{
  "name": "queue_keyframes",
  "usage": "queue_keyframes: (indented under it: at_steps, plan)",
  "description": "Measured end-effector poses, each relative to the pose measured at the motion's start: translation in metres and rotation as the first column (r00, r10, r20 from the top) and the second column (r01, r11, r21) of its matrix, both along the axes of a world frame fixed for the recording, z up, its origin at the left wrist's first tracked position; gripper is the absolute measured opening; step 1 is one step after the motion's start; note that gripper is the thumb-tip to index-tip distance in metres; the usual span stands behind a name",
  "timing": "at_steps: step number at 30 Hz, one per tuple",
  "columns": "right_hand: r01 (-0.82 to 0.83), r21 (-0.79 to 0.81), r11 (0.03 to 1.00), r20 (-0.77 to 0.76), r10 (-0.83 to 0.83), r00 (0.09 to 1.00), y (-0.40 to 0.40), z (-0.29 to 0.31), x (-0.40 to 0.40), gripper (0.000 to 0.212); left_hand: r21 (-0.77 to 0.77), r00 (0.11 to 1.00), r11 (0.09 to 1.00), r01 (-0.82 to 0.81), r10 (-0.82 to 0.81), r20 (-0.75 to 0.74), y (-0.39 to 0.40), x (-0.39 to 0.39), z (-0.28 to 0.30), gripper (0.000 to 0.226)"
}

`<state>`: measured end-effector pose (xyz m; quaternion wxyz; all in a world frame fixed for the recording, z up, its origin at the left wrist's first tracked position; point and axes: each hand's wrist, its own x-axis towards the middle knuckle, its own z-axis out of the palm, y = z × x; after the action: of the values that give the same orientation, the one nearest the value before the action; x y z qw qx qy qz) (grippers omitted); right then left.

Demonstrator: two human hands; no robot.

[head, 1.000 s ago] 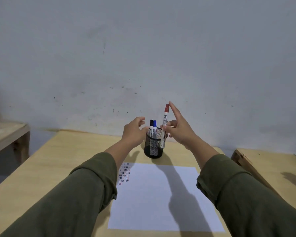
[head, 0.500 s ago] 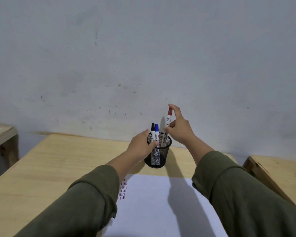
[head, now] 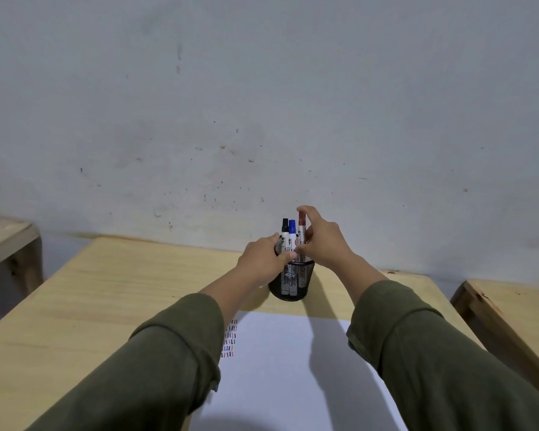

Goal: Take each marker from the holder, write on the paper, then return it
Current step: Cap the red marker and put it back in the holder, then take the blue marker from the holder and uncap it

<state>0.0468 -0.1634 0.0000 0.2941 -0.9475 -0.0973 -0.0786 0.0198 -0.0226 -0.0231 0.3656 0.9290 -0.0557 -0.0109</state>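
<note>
The right hand [head: 321, 244] pinches the red marker [head: 301, 227], now mostly seated in the holder [head: 290, 283] — the left hand [head: 263, 261] grips the rim; next, let go and pick another.

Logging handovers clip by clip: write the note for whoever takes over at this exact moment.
Left hand grips the mesh holder, steadying it. Right hand pinches the red marker, already standing in the holder. The black marker and blue marker stand beside it. The paper carries rows of short red, blue and dark strokes at its left edge. Left: release the red marker; whether more rounds remain cannot be told.
</note>
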Motion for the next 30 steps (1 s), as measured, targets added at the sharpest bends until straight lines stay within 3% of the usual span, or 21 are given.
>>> queue_keyframes:
  at_steps: [5, 9, 18, 26, 30]
  plan:
    - [0.064, -0.079, 0.995, 0.033, -0.061, 0.998, 0.000, -0.001, 0.005, 0.064, 0.015, 1.000, 1.000, 0.012, -0.012, 0.002, 0.001, 0.003, -0.002, 0.061]
    - [0.046, -0.053, 0.998, 0.040, -0.043, 0.998, 0.002, -0.004, 0.007, 0.068, 0.017, 1.000, 1.000, 0.011, -0.011, 0.006, 0.001, 0.004, -0.001, 0.057]
    - [0.035, -0.044, 0.998, 0.103, -0.030, 0.994, 0.000, -0.005, 0.001, 0.055, 0.022, 1.000, 1.000, 0.008, -0.008, -0.003, 0.001, 0.004, -0.001, 0.053]
    - [0.030, 0.150, 0.988, 0.099, -0.045, 0.994, -0.003, -0.007, -0.020, 0.037, -0.019, 1.000, 1.000, -0.004, 0.005, 0.003, -0.002, 0.000, 0.001, 0.055]
    - [0.041, 0.287, 0.957, 0.073, -0.065, 0.995, -0.004, -0.008, -0.024, 0.046, -0.034, 1.000, 0.999, -0.007, 0.008, 0.008, -0.004, -0.003, 0.002, 0.047]
